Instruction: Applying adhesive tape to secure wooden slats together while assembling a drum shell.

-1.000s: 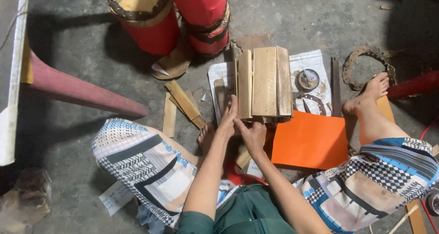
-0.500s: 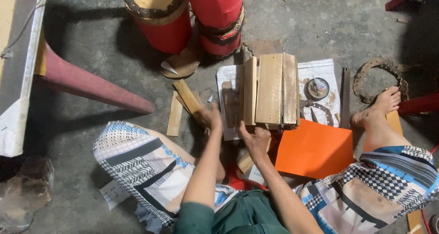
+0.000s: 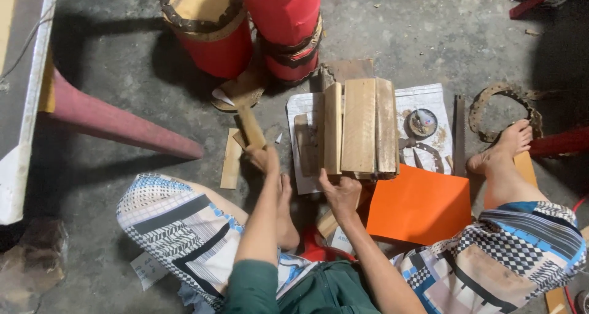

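I sit on a concrete floor with my legs spread. My right hand [image 3: 339,191] grips the near edge of a curved assembly of wooden slats [image 3: 359,127] that stands on a white sheet [image 3: 429,99]. My left hand [image 3: 261,157] has reached left and closes on a loose wooden stick [image 3: 250,127] lying on the floor. Another flat wooden strip [image 3: 231,157] lies just left of that hand. An orange sheet [image 3: 420,206] lies to the right of my right hand.
Two red cylindrical drums [image 3: 245,25] stand at the far side. A maroon plastic leg [image 3: 116,124] slants in from the left. A round tin [image 3: 422,122], a thin dark bar [image 3: 459,127] and a ragged ring-shaped piece [image 3: 500,102] lie at right, near my right foot [image 3: 500,145].
My left hand left the slat assembly and moved left onto the loose stick. My right hand stays on the assembly's near edge. The view shifted slightly.
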